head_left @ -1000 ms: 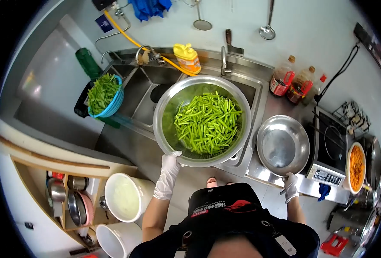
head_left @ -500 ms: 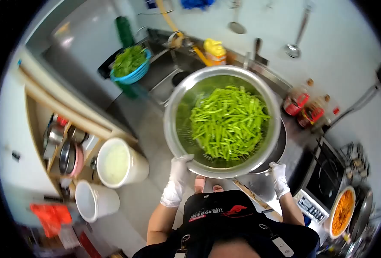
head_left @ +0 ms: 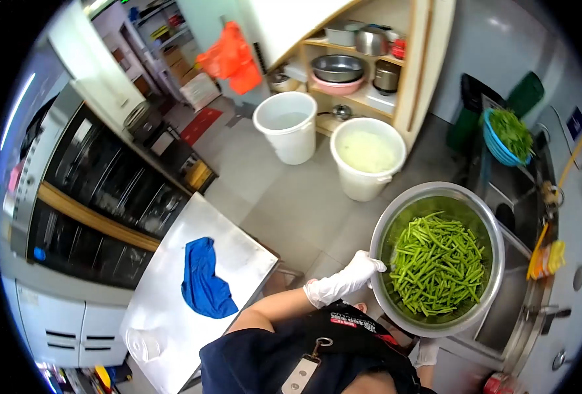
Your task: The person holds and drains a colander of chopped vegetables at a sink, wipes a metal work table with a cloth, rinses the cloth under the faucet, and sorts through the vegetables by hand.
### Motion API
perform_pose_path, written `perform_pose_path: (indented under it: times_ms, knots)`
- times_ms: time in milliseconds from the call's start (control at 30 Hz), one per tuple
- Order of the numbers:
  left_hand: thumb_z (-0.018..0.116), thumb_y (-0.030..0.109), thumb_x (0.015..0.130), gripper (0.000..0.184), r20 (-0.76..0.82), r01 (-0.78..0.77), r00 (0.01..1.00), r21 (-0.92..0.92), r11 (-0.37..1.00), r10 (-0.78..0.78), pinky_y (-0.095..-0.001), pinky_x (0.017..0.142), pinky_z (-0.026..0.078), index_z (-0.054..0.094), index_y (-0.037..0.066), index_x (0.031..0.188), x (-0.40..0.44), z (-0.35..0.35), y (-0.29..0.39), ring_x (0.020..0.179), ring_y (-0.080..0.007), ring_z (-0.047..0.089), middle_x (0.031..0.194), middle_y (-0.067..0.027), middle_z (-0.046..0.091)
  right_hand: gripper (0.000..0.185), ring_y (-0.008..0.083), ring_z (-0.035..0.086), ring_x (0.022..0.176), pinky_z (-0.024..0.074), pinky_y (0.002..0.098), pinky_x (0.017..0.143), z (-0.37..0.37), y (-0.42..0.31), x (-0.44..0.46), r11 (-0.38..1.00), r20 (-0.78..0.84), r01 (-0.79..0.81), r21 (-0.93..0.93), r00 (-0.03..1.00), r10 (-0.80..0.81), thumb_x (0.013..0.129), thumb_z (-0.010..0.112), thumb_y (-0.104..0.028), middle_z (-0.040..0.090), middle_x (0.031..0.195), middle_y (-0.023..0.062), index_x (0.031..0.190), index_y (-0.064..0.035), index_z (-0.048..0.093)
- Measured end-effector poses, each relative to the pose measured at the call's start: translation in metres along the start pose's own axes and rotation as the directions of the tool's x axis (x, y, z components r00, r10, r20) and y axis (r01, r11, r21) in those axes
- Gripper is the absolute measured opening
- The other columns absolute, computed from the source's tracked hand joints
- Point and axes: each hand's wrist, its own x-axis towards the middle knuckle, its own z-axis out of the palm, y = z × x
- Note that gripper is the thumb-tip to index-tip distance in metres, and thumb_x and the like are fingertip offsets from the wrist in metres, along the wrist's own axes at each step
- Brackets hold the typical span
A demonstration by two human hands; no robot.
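Observation:
A wide metal basin (head_left: 494,262) is held up in front of me, full of cut green beans (head_left: 439,266) or similar green stalks. My left hand (head_left: 357,276), in a white glove, grips the basin's left rim, thumb over the edge. At the near rim my right hand (head_left: 427,352), also gloved, is pressed against the basin from below; its fingers are mostly hidden.
Two white buckets, one with pale liquid (head_left: 368,154) and another (head_left: 286,128), stand on the floor ahead. A sink (head_left: 501,322) lies right; a blue basket of greens (head_left: 498,141) sits beyond. Left is a steel table (head_left: 238,259) with a blue cloth (head_left: 205,279).
My view has turned left, away from the stove and bottles, bringing the steel table and ovens into sight. The basin has come along in my hands and now sits at the right of the view.

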Motion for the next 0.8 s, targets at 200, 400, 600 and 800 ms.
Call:
perform_pose_path:
  times_ms: [200,400,600,800]
  knots:
    - [0.062,0.011,0.072,0.020,-0.311,-0.076,0.947,0.044,0.996,0.086,-0.0310,0.043,0.046,0.063,-0.007,0.080,-0.052,0.051,-0.023,0.049,-0.0183,0.058,0.059,-0.0113,0.060,0.026,0.0237,0.050,0.089,0.0415,0.0368,0.075,-0.017,-0.032,0.049,0.989,0.271,-0.147,-0.026,0.951,0.149,0.087,0.046,-0.017,0.049,0.101,0.0068,0.106,-0.0003,0.048]
    - [0.066,0.011,0.075,0.020,-0.522,-0.033,0.853,0.008,0.999,0.032,-0.0290,0.044,0.046,0.064,-0.007,0.085,-0.056,0.059,-0.044,0.049,-0.0182,0.058,0.064,-0.0128,0.063,0.031,0.0240,0.047,0.099,0.0387,0.0379,0.083,0.028,-0.041,0.097,0.979,0.464,-0.205,-0.017,0.865,0.189,0.090,0.043,-0.021,0.045,0.112,0.0063,0.115,-0.0033,0.043]
    - [0.067,0.018,0.077,0.024,-0.631,-0.135,0.772,-0.047,0.990,0.076,-0.0277,0.041,0.042,0.064,-0.005,0.083,-0.055,0.071,-0.100,0.045,-0.0162,0.053,0.061,-0.0093,0.061,0.036,0.0243,0.043,0.109,0.0358,0.0390,0.091,0.050,-0.049,0.134,0.969,0.625,-0.248,-0.018,0.753,0.205,0.093,0.040,-0.025,0.041,0.123,0.0059,0.124,-0.0063,0.039]
    - [0.055,0.041,0.088,0.044,-0.643,-0.147,0.764,-0.090,0.985,0.055,-0.0288,0.055,0.043,0.064,0.000,0.101,-0.095,0.122,-0.128,0.066,-0.0141,0.059,0.077,-0.0095,0.065,0.041,0.0245,0.039,0.118,0.0330,0.0401,0.100,0.054,-0.050,0.180,0.945,0.801,-0.297,-0.134,0.529,0.280,0.096,0.036,-0.029,0.037,0.134,0.0055,0.132,-0.0094,0.035]
